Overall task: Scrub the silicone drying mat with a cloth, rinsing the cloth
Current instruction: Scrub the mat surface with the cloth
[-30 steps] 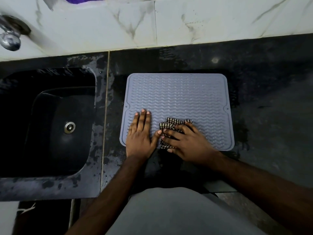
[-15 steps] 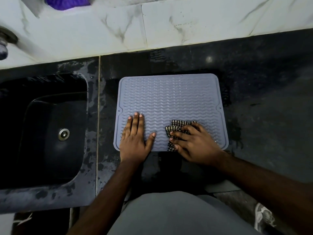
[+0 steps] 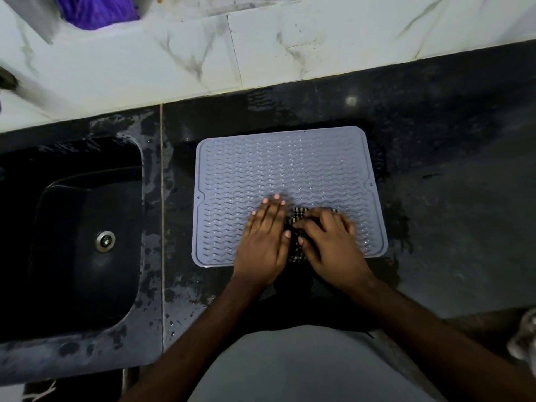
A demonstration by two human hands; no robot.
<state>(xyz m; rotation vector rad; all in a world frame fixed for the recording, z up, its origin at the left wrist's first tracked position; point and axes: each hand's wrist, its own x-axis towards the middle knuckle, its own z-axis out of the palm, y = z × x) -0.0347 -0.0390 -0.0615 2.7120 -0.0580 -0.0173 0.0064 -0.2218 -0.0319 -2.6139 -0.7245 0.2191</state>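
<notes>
A grey, wave-ribbed silicone drying mat (image 3: 287, 169) lies flat on the wet black stone tabletop (image 3: 449, 227), beside a black sink basin (image 3: 58, 285). The left hand (image 3: 264, 242) presses flat, fingers straight; the right hand (image 3: 333, 245) curls over a checked cloth (image 3: 295, 250) near the mat's front edge.

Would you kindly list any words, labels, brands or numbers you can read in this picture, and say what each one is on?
None: no readable text shows anywhere.
Mat: only a raised wavy pattern, no lettering.
Cloth: a checked weave, no label visible.
Sink, counter and wall tiles: no markings, only veining and wet patches.
Purple thing at the top edge: no print visible.
</notes>
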